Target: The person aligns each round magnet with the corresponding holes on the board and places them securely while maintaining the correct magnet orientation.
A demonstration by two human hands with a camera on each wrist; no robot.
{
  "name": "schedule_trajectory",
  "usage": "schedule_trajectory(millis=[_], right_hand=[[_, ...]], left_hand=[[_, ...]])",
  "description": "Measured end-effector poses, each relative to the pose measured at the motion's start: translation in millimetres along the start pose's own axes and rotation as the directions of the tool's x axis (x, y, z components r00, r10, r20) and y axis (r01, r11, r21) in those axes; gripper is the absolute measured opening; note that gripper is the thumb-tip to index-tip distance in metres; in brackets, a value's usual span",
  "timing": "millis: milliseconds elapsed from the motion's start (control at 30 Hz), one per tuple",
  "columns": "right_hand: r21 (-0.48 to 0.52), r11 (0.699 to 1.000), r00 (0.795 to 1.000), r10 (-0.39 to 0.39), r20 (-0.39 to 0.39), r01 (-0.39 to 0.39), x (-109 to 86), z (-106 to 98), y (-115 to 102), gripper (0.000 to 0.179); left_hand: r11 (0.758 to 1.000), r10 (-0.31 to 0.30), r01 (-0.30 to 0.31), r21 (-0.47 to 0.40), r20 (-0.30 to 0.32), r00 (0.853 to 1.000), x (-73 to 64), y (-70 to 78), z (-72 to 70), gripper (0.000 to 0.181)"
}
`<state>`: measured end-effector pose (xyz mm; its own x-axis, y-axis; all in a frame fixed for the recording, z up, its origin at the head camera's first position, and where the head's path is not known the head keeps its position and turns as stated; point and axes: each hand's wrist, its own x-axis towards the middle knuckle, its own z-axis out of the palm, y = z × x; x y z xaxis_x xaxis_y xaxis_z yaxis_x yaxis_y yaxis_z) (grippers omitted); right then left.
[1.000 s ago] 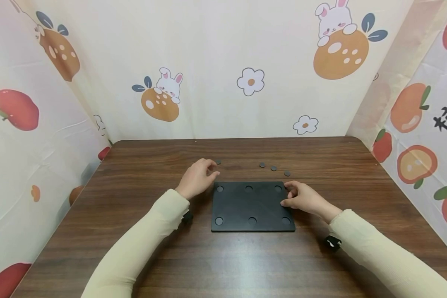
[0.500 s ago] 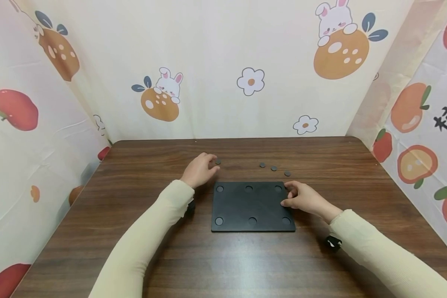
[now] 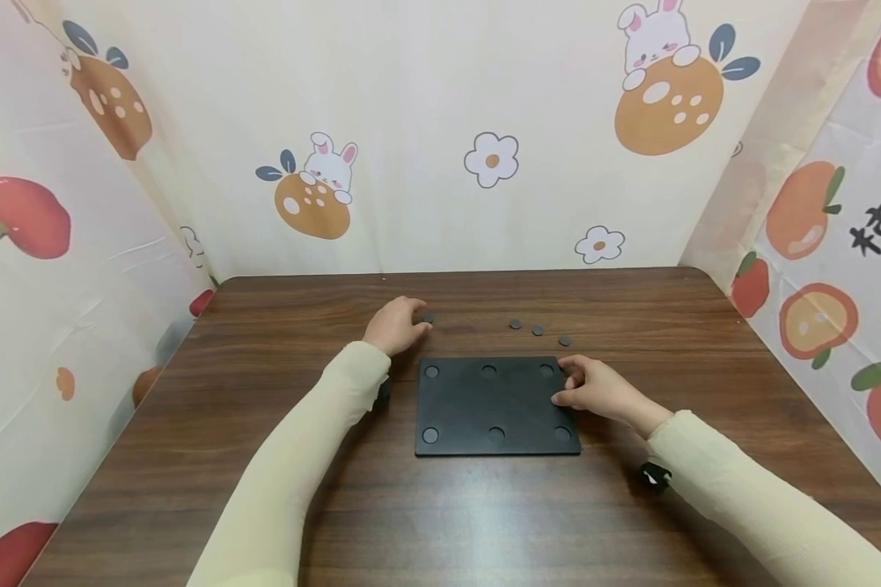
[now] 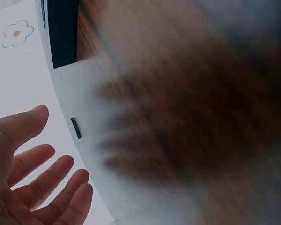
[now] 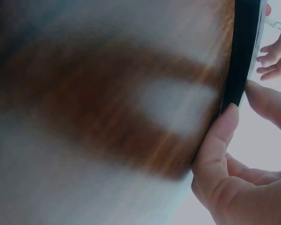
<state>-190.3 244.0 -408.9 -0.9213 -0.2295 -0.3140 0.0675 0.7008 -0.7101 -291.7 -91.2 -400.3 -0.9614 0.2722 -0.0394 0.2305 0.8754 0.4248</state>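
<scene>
A flat black board [image 3: 495, 403] with several round recesses lies on the table. My right hand [image 3: 605, 395] holds its right edge near the far corner, thumb on the near side of the fingers. In the right wrist view the thumb and a finger meet the board's edge [image 5: 243, 47]. Beyond the board's far left corner, my left hand [image 3: 396, 326] hovers with thumb and fingers spread around a small dark disc [image 3: 427, 317]. The left wrist view shows a gap between the fingertips and that disc [image 4: 75, 127].
Three more dark discs, the nearest one [image 3: 564, 341] at the right end, lie in a loose row behind the board. The brown wooden table [image 3: 301, 481] ends at a printed curtain [image 3: 426, 106] behind and at both sides.
My left hand has moved slightly forward and right, bringing its fingers around the left disc. The right hand and the board have stayed in place.
</scene>
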Motion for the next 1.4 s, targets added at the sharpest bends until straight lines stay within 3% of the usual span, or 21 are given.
schedule_trajectory(millis=[600,1067,1400], right_hand=[[0.012,1.0,1.0,-0.007,-0.002,0.007,3.0,-0.1,1.0,0.073],[-0.002,1.0,1.0,-0.006,-0.003,0.006,2.1,-0.8,1.0,0.072],[0.001,1.0,1.0,-0.002,-0.006,0.002,1.5,-0.5,1.1,0.072]], left_hand=[[0.995,-0.048,0.044,0.088,0.043,0.998,12.7,4.7,3.7,0.042],[0.988,-0.031,0.025,0.153,0.034,0.999,15.2,8.6,4.7,0.035],[0.985,-0.044,0.039,0.169,0.023,0.999,25.1,4.9,9.3,0.029]])
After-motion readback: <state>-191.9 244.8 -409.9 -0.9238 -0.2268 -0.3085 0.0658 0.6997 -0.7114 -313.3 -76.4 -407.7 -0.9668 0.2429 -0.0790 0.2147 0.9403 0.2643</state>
